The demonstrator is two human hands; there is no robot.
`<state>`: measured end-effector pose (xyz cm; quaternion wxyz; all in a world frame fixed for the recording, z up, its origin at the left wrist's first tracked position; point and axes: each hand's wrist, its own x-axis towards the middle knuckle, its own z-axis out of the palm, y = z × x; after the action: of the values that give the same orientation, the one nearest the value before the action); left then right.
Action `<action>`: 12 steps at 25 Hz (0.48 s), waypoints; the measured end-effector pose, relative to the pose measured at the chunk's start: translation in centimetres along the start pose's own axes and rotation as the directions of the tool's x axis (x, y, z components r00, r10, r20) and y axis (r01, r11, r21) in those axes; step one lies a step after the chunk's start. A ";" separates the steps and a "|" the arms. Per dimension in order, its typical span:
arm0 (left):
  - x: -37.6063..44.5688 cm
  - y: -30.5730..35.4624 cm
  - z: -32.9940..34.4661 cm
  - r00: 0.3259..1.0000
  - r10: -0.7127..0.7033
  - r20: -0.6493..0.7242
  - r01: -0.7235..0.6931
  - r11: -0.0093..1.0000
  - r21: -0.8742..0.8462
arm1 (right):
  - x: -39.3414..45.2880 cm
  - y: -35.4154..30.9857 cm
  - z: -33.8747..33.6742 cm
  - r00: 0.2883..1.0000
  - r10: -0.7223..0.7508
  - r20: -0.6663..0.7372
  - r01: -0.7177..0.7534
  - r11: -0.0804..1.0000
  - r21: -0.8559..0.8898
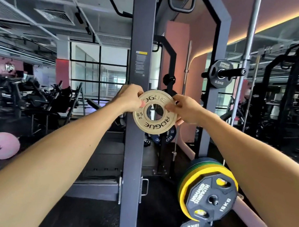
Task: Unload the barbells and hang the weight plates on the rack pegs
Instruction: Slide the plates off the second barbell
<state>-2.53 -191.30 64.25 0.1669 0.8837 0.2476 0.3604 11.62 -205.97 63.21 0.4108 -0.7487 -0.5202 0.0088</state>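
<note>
Gym floor, dark rubber, rack upright [135,111] dead centre, windows behind at 10 o'clock. Small tan plate [155,112] held up at frame centre, just in front of upright, both hands on it. Left hand [129,98] clamped on rim at plate's 9 o'clock, thumb on face near bore; right hand [181,109] pinching rim at plate's 3 o'clock, fingertips at bore edge.

Orientation: plate on edge, face toward camera, lettering readable. Disc, so no real long axis; bore axis runs roughly away from camera, toward rack, slight tilt. Bore open, see-through.

Risks:
- Target peg not clearly visible behind plate; cannot tell which peg is aimed at. Bore missing peg tip = plate knocks steel, slips out.
- Grip only on rim w/ fingertips; thin plate could twist or drop toward loaded plates [208,192] at 5 o'clock, or onto feet.
- Fingertips near bore edge could get nipped between plate and peg or upright when seating.
- Plate tilted off peg axis = binds, won't slide on.

Upper peg w/ black plate [220,74] at 2 o'clock, well apart. Pink plate [1,145] at 8 o'clock, on floor-level bar.
</note>
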 end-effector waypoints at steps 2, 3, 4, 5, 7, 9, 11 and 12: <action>1.9 2.0 2.7 1.000 0.025 -0.003 -0.025 0.999 -0.026 | 0.6 2.7 -2.1 1.000 0.016 -0.026 -0.016 1.000 -0.005; 2.8 2.9 4.0 0.999 0.040 0.008 -0.039 0.999 -0.029 | 0.9 4.1 -3.2 0.999 0.032 -0.036 -0.032 0.999 -0.005; 3.8 3.9 5.4 0.998 0.052 0.018 -0.052 0.998 -0.034 | 1.3 5.6 -4.2 0.998 0.043 -0.049 -0.044 0.999 -0.011; 4.9 4.7 6.7 0.998 0.064 0.027 -0.063 0.997 -0.045 | 1.8 7.0 -5.2 0.997 0.049 -0.062 -0.050 0.999 -0.020; 6.7 5.9 9.0 0.996 0.074 0.044 -0.070 0.995 -0.076 | 2.6 9.5 -6.9 0.995 0.063 -0.080 -0.065 0.998 -0.025; 9.0 7.2 12.0 0.994 0.093 0.051 -0.088 0.991 -0.100 | 3.7 12.1 -8.9 0.993 0.072 -0.093 -0.077 0.996 -0.045; 11.4 8.5 15.0 0.991 0.124 0.055 -0.119 0.988 -0.095 | 4.9 14.9 -10.7 0.991 0.089 -0.103 -0.096 0.994 -0.061; 12.6 9.2 16.4 0.988 0.143 0.058 -0.138 0.986 -0.093 | 5.5 16.3 -11.6 0.989 0.099 -0.110 -0.107 0.992 -0.064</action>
<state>19.95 -193.73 64.36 0.1881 0.9018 0.1629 0.3533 31.81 -210.68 62.98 0.4109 -0.7877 -0.4581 -0.0281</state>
